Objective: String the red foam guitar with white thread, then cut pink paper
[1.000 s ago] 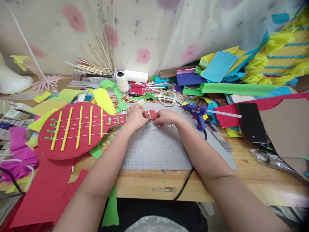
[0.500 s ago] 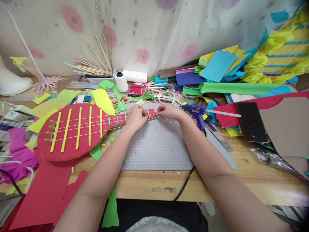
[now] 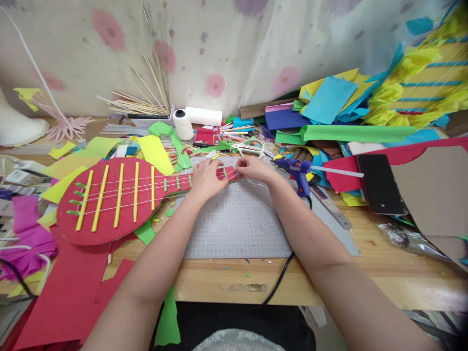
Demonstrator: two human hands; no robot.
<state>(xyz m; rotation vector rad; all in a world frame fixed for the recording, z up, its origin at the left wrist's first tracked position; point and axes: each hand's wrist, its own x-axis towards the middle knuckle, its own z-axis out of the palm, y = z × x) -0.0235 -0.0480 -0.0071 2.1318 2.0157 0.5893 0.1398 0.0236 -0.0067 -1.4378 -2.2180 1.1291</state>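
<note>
A red toy lute (image 3: 109,200) with yellow strips across its round body and green strips on its neck lies at left, the neck reaching onto the grey cutting mat (image 3: 234,224). White strings run along its length. My left hand (image 3: 207,178) lies over the neck, its fingers bent and gripping it near the tip. Just past the tip, my right hand (image 3: 252,168) pinches thin white string (image 3: 254,183), part of which loops loosely beside the fingers. Exactly how the string lies between the fingertips is too small to make out.
A blue glue gun (image 3: 298,173) with a white glue stick stands right of my hand, its cable crossing the table edge. Nearby lie scissors (image 3: 252,147), a metal ruler (image 3: 331,207) and a phone (image 3: 380,183). Coloured paper, a thread spool (image 3: 183,126) and sticks crowd the back.
My left hand's thumb has shifted slightly right along the neck. The right fingers have moved a little at the neck's tip, still pinching the string. The lute has hardly moved.
</note>
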